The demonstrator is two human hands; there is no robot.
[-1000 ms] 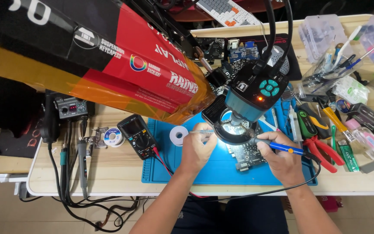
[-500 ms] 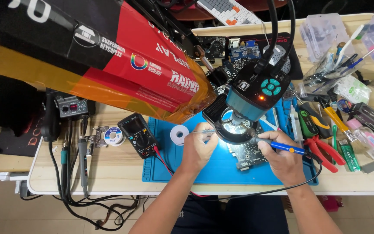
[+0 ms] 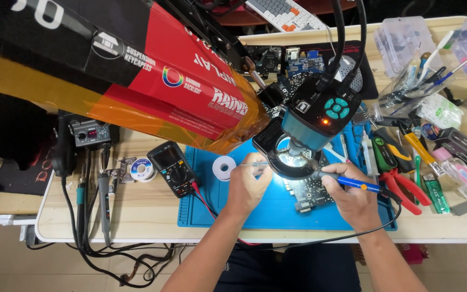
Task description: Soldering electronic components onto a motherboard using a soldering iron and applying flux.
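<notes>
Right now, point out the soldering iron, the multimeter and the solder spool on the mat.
soldering iron (image 3: 352, 183), head view, blue handle in the right hand.
multimeter (image 3: 173, 168), head view, dial on its body.
solder spool (image 3: 224, 168), head view, white rim.

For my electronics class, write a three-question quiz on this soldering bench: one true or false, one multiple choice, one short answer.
1. True or false: the right hand holds a blue-handled soldering iron.
2. Where is the circuit board? A) on the blue mat, under the ring light; B) on the keyboard; C) on the floor.
3. Which meter lies just beyond the mat's left edge?

Key: 1 true. 2 A. 3 The multimeter, with the left hand to its right pinching a thin solder wire in its fingers.
</notes>
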